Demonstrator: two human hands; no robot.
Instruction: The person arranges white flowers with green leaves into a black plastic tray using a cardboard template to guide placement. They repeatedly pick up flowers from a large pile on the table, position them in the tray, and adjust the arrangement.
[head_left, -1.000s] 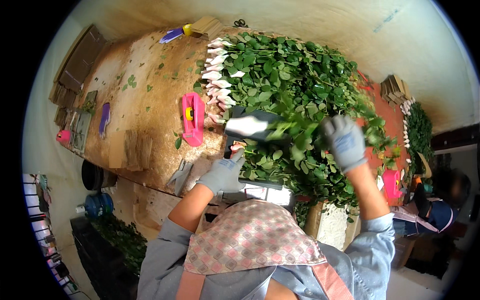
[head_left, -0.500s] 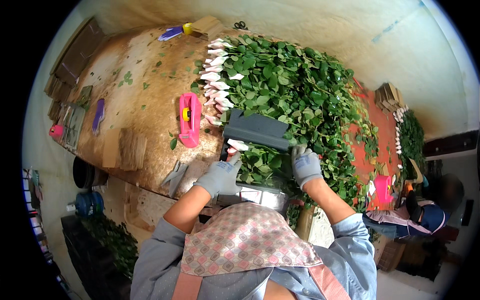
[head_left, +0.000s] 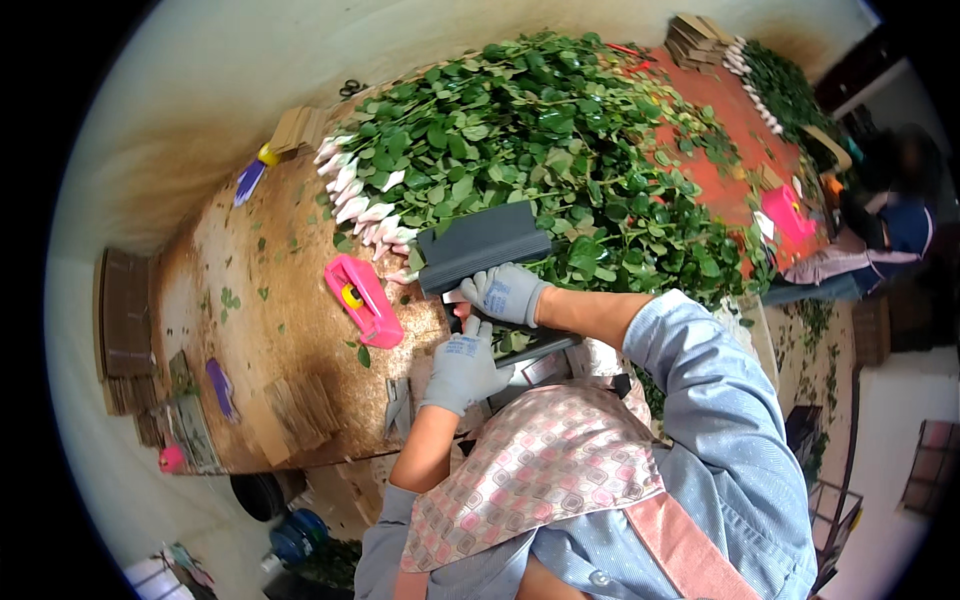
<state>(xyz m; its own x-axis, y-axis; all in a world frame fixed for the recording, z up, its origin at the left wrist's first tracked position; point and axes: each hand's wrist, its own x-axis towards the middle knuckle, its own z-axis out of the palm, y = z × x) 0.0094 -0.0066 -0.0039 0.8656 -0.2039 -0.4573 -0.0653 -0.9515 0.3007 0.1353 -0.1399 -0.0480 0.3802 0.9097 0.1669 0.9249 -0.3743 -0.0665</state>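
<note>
A dark grey trough-like holder with its ribbed lid (head_left: 485,250) raised stands at the table's near edge. Leafy rose stems (head_left: 512,340) lie inside it, and pale pink rose heads (head_left: 456,300) show at its left end. My right hand (head_left: 505,293), in a grey glove, reaches across just below the lid with bent fingers over the rose heads; its fingertips are partly hidden. My left hand (head_left: 464,372), gloved the same way, rests at the holder's near left corner, fingers stretched toward the rose heads and thumb apart.
A large pile of leafy roses (head_left: 540,140) covers the table behind the holder, pale heads at left. To the left lie a pink tape dispenser (head_left: 362,300), cardboard pieces (head_left: 290,415) and a purple glove (head_left: 221,388). A co-worker (head_left: 860,240) is at far right beside another pink dispenser (head_left: 788,212).
My right hand has moved left from the stems at the holder's right end to its rose heads. My left hand stays by the near left corner. The whole view has turned.
</note>
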